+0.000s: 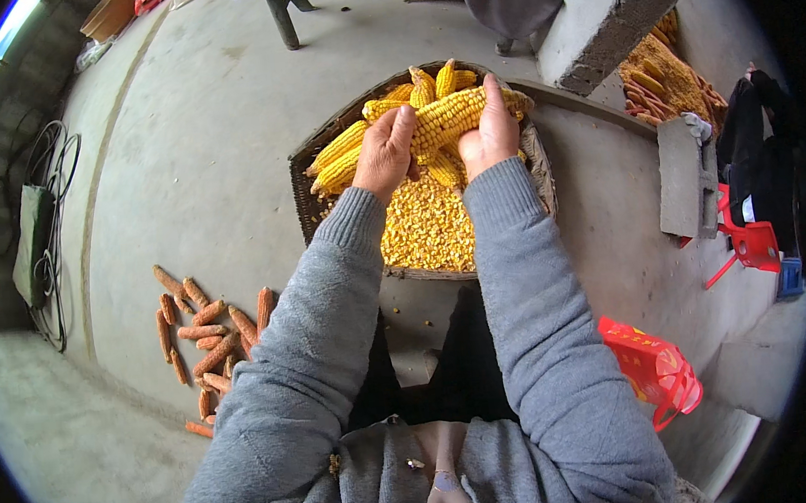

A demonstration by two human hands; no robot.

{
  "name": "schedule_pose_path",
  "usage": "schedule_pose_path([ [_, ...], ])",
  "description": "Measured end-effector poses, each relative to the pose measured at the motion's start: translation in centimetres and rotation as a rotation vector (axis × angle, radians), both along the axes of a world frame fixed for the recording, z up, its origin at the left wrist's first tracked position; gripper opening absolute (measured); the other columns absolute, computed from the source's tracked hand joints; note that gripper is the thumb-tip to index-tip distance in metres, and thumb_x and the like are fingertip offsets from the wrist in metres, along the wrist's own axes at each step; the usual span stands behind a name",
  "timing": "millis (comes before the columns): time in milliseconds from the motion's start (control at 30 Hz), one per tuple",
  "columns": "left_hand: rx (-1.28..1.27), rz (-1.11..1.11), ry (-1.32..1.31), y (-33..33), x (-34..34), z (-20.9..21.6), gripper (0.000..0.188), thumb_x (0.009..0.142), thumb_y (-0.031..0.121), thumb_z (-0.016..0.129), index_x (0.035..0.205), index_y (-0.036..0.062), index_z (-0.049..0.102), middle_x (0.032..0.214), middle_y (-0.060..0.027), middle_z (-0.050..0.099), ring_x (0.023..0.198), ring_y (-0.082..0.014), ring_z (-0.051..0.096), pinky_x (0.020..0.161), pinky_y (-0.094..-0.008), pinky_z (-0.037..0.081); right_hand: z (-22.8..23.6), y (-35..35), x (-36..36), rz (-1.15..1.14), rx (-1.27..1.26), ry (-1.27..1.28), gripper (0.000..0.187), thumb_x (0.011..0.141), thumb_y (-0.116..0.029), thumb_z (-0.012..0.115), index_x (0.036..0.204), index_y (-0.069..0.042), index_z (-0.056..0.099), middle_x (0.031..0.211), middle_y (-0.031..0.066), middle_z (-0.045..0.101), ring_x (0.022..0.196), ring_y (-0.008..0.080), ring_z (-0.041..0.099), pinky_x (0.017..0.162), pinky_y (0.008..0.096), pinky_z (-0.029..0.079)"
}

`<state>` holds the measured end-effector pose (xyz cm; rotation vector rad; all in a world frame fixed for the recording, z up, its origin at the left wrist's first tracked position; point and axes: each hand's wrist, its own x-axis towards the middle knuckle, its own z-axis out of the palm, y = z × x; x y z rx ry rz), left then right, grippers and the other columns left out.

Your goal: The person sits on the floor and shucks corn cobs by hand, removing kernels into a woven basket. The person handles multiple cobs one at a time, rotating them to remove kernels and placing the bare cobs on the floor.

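Observation:
Between both hands I hold a yellow corn cob [450,120] over a woven basket [306,202]. My left hand [387,154] is closed round its left end, the thumb on top. Gripping the right end is my right hand [493,133], with its thumb pointing up. Kernels still cover the side of the cob that shows. Behind and left of it, several more whole cobs [340,146] lie in the far part of the basket. Loose yellow kernels [427,224] fill the near part, below my hands.
Stripped reddish cobs [213,344] lie on the floor at left. A red bag [652,365] sits at right. Concrete blocks [683,178], a red plastic chair [753,244] and another corn pile [671,74] stand farther right. A bench [284,17] is at the back; coiled cable [51,229] lies far left.

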<state>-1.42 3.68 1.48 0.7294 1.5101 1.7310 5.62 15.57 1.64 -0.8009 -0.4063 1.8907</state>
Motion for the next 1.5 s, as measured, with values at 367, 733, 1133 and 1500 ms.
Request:
schedule_pose_path([
  [367, -0.042, 0.203, -0.3, -0.7, -1.1, 1.1, 0.056, 0.091, 0.053, 0.03, 0.105, 0.0033, 0.051, 0.091, -0.0105, 0.056, 0.074, -0.0181, 0.057, 0.059, -0.0312, 0.049, 1.4, -3.5, 0.2, 0.914, 0.486, -0.366, 0.048, 0.068, -0.044, 0.073, 0.095, -0.008, 0.057, 0.074, -0.0019, 0.057, 0.058, 0.0065, 0.048, 0.047, 0.0194, 0.037],
  [733, -0.065, -0.051, -0.329, -1.4, -2.4, 0.7, 0.055, 0.092, 0.051, 0.026, 0.098, 0.0031, 0.052, 0.067, -0.0077, 0.056, 0.046, -0.0162, 0.051, 0.041, -0.0286, 0.044, 2.1, -5.2, 0.1, 0.902, 0.565, -0.314, 0.034, 0.076, -0.029, 0.069, 0.094, -0.004, 0.055, 0.066, -0.0001, 0.058, 0.045, 0.0071, 0.051, 0.037, 0.0184, 0.039],
  [1133, -0.138, 0.042, -0.426, -0.9, -2.3, 0.2, 0.046, 0.092, 0.046, 0.027, 0.096, 0.0072, 0.052, 0.065, -0.0057, 0.053, 0.049, -0.0144, 0.05, 0.042, -0.0265, 0.042, 2.6, -5.3, 0.1, 0.82, 0.519, -0.356, 0.042, 0.074, -0.033, 0.071, 0.099, -0.004, 0.053, 0.073, 0.0018, 0.06, 0.048, 0.0089, 0.056, 0.037, 0.0184, 0.04],
  [1500, -0.242, 0.008, -0.507, -1.4, -2.3, 1.4, 0.041, 0.092, 0.045, 0.03, 0.088, 0.0108, 0.052, 0.063, -0.0013, 0.052, 0.049, -0.0105, 0.048, 0.044, -0.0239, 0.038, 1.6, -4.6, 0.3, 0.859, 0.633, -0.321, 0.032, 0.076, -0.025, 0.07, 0.094, -0.005, 0.054, 0.068, 0.0013, 0.058, 0.042, 0.0077, 0.051, 0.032, 0.0182, 0.034],
])
